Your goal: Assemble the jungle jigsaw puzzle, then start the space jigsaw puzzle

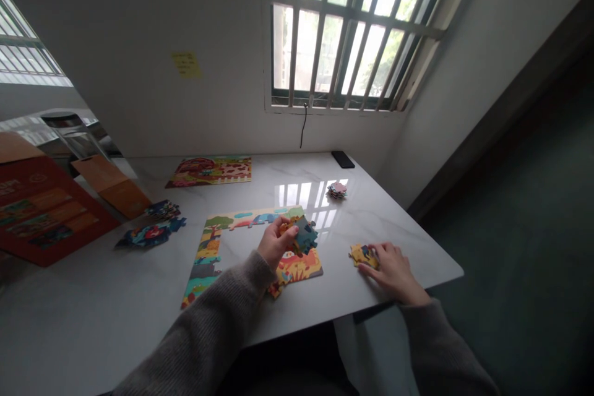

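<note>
My left hand (277, 242) is closed around several jigsaw puzzle pieces (302, 236), the top one grey-blue. It holds them above the right side of a partly assembled puzzle (211, 253), whose colourful border surrounds a white middle. Beneath that hand, a few loose orange pieces (275, 289) lie by the puzzle's lower edge. Farther right, my right hand (390, 269) rests on the table with thumb and fingers around yellow puzzle pieces (359, 255). How many pieces it grips is hidden.
On the white table (260, 315) are a finished-looking puzzle (213, 171), a pile of blue pieces (151, 232), a pink-topped stack (337, 190) and a black phone (343, 159). A red box (51, 210), an orange carton (111, 185) and a glass bottle (74, 136) stand left.
</note>
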Demonstrator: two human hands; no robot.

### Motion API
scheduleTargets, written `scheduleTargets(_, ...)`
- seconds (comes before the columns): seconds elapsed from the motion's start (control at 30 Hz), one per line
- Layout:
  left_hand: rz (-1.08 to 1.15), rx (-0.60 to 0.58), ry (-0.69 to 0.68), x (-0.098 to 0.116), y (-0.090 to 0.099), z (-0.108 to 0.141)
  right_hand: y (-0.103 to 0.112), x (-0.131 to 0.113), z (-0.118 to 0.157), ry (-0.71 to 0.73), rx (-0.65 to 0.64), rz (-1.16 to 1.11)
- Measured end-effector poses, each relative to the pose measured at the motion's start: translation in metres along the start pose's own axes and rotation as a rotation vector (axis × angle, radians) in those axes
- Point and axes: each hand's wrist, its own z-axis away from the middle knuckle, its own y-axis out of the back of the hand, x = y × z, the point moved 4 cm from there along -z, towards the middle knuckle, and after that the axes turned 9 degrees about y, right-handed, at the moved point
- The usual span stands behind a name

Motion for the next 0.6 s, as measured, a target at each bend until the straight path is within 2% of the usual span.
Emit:
scheduleTargets(0.17, 0.032, 0.067, -0.077, 0.0, 0.004, -0.001, 0.0, -0.012, -0.008, 0.029, -0.059, -0.139)
scheduleTargets(0.33, 0.069, 0.054, -0.02, -0.002, 0.009, -0.003, 0.001, -0.021, -0.015, 0.045, 0.01, -0.63)
scheduleTargets(0.43, 0.094, -0.012, 0.016, 0.004, 0.009, 0.003, 0.0, -0.03, -0.018, 0.019, 0.102, -0.886)
scheduleTargets(0.53, 0.091, -0.077, 0.024, 0.012, 0.014, 0.01, -0.002, -0.055, -0.026, -0.004, 0.128, -1.127)
scheduleTargets(0.6, 0.068, -0.094, 0.038, 0.016, 0.021, 0.012, -0.002, -0.086, -0.034, 0.059, 0.087, -1.277)
